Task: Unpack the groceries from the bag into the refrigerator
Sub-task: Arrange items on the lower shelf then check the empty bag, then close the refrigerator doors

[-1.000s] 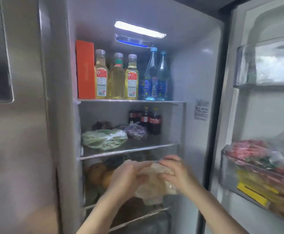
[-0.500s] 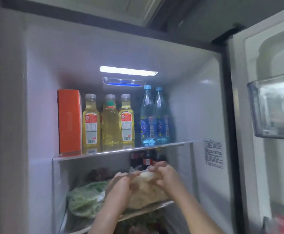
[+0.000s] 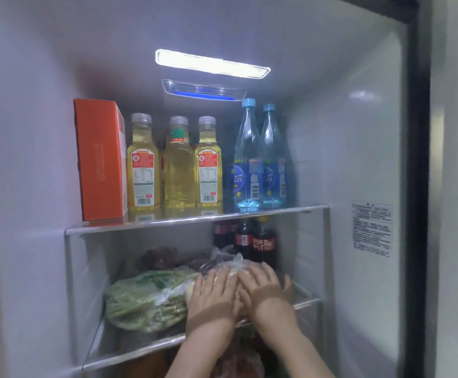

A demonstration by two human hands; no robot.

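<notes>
The refrigerator stands open, and both my hands reach onto its middle glass shelf (image 3: 308, 302). A pale, flat food item in a clear plastic bag (image 3: 232, 271) lies there, to the right of a bag of green vegetables (image 3: 146, 301). My left hand (image 3: 212, 294) and my right hand (image 3: 263, 287) rest flat on top of the pale bag, fingers spread forward. Most of the bag is hidden under my hands. The grocery bag is out of view.
Top shelf (image 3: 195, 221) holds an orange box (image 3: 99, 159), three yellow oil bottles (image 3: 178, 165) and two blue water bottles (image 3: 257, 159). Cola bottles (image 3: 252, 241) and a dark bagged item (image 3: 159, 257) stand behind my hands. The fridge's right wall (image 3: 358, 159) is close.
My hands lifted the pale bag from the lower shelf level up onto the middle shelf and pushed it inward. The view tilted up and moved closer; the door bins left the frame.
</notes>
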